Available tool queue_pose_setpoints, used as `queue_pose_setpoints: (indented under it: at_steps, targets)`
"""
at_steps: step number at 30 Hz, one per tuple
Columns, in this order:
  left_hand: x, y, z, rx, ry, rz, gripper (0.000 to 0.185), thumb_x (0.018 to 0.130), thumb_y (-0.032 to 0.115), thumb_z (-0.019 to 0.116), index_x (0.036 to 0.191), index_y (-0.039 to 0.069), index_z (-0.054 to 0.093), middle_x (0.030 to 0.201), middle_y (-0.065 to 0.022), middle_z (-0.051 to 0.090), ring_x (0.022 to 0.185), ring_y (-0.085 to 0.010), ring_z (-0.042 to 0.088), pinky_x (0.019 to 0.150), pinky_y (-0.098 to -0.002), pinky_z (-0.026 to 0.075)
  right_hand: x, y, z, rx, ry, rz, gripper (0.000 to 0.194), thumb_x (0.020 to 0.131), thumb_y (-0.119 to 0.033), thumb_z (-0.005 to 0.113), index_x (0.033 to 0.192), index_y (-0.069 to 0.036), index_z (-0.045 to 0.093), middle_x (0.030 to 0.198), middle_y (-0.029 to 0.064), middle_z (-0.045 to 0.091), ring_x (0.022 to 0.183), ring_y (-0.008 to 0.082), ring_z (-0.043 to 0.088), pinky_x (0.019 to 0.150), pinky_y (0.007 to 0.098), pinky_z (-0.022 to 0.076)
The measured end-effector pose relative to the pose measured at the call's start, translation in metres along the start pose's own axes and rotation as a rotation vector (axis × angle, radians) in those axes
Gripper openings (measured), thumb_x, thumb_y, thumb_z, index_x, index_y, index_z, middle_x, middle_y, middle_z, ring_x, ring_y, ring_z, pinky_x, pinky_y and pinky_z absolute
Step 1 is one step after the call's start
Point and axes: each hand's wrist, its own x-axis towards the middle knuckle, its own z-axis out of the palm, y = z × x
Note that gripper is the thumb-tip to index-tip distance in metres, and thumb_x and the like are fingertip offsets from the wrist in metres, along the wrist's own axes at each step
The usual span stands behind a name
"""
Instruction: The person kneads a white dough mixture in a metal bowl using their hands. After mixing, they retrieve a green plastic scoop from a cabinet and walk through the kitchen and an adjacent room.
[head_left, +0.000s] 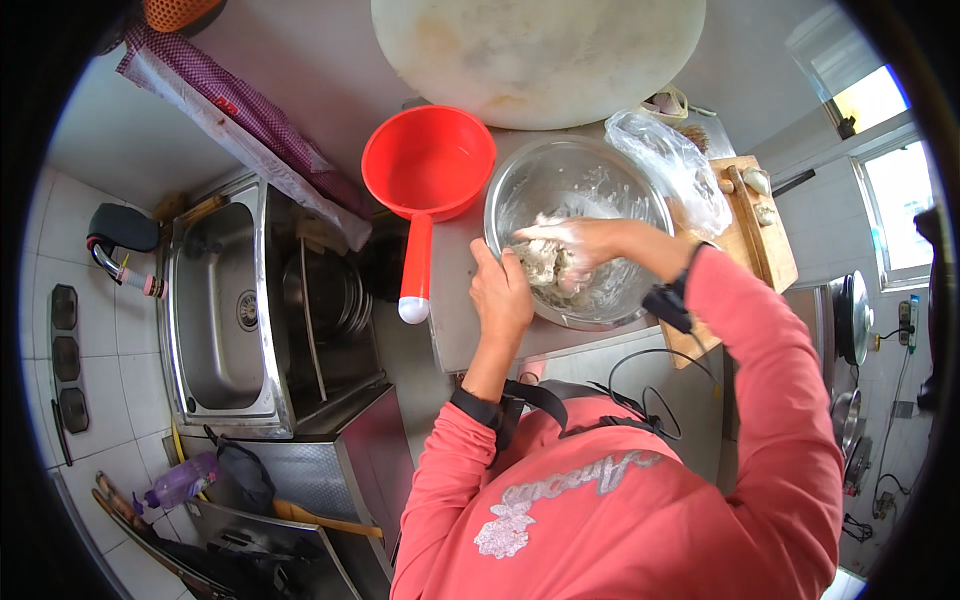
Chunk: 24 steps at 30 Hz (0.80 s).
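A stainless steel mixing bowl (517, 169) stands on the counter before me, its inner wall smeared with flour paste. My left hand (501, 289) grips its near-left rim. Inside the bowl my right hand (581, 244), blurred and coated with flour, is on a rough lump of dough (541, 262). Some of its fingers are hard to make out against the dough. Left of the bowl sits a red plastic dipper (429, 161), its handle turned towards me.
A large round board (540, 56) leans behind the bowl. On the right are a clear plastic bag (667, 165) and a wooden cutting board (776, 251) bearing a rolling pin (748, 221) and garlic bulbs (756, 180). A steel sink (221, 315) is at left. A black cable (652, 351) hangs near my right arm.
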Motion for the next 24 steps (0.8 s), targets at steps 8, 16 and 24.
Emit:
queue_pose_setpoints:
  at_steps: [8, 16, 24]
  targets:
    - [0.0, -0.006, 0.003, -0.058, 0.011, 0.035, 0.025, 0.093, 0.022, 0.042, 0.106, 0.002, 0.038, 0.079, -0.0307, 0.06, 0.076, -0.0517, 0.056, 0.071, -0.0584, 0.039, -0.014, 0.001, 0.066, -0.47, 0.096, 0.044, 0.066, 0.067, -0.015, 0.072, 0.13, -0.02, 0.052, 0.131, 0.0116, 0.047, 0.116, 0.0353, 0.051, 0.081, 0.0466, 0.0508]
    - [-0.002, -0.003, 0.002, -0.018, 0.017, 0.023, 0.024, 0.094, 0.022, 0.042, 0.105, 0.002, 0.037, 0.079, -0.0305, 0.061, 0.077, -0.0515, 0.056, 0.072, -0.0574, 0.04, -0.01, 0.027, 0.081, 0.002, 0.241, 0.253, 0.051, 0.067, -0.005, 0.06, 0.117, -0.016, 0.061, 0.108, 0.0147, 0.065, 0.098, 0.0374, 0.06, 0.085, 0.0421, 0.0501]
    - [-0.003, -0.002, 0.0, 0.013, 0.017, 0.02, 0.024, 0.094, 0.023, 0.041, 0.105, 0.002, 0.038, 0.08, -0.03, 0.061, 0.077, -0.0508, 0.057, 0.072, -0.0562, 0.04, -0.034, -0.004, 0.026, 0.214, 0.147, 0.277, 0.06, 0.063, -0.025, 0.075, 0.12, -0.012, 0.061, 0.115, 0.0185, 0.062, 0.107, 0.0346, 0.058, 0.093, 0.0397, 0.0463]
